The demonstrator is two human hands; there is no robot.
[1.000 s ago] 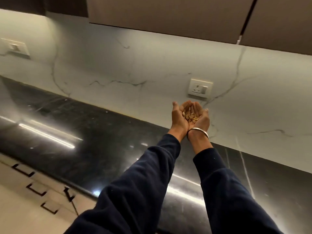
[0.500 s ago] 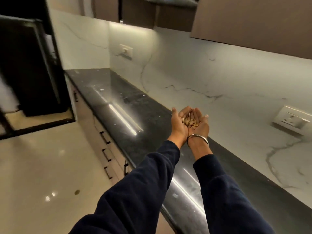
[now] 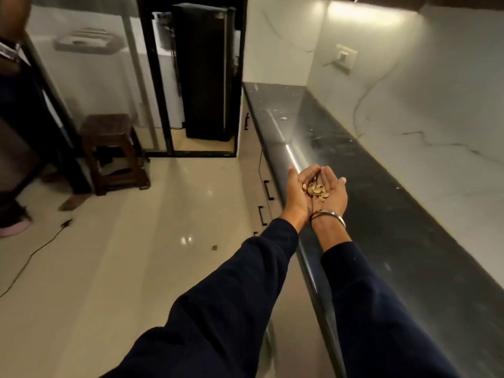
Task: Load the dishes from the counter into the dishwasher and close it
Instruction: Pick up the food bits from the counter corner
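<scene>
My left hand [image 3: 296, 196] and my right hand [image 3: 336, 196] are pressed side by side, palms up, forming a cup. A small heap of tan nut shells [image 3: 317, 190] lies in the cup. The hands hover over the front edge of the black stone counter [image 3: 387, 208]. A metal bangle circles my right wrist. No dishes and no dishwasher show in the head view.
Drawers with black handles [image 3: 268, 190] run under the counter. A dark wooden stool [image 3: 111, 151] and a tall black appliance [image 3: 204, 72] stand at the far end. A cable [image 3: 35, 252] trails over the tiled floor, and another person's foot [image 3: 13, 227] shows at the left edge.
My view has swung left from the wall and counter to the floor and the far end of the kitchen. The cupped hands keep the shells and have shifted toward the counter's front edge.
</scene>
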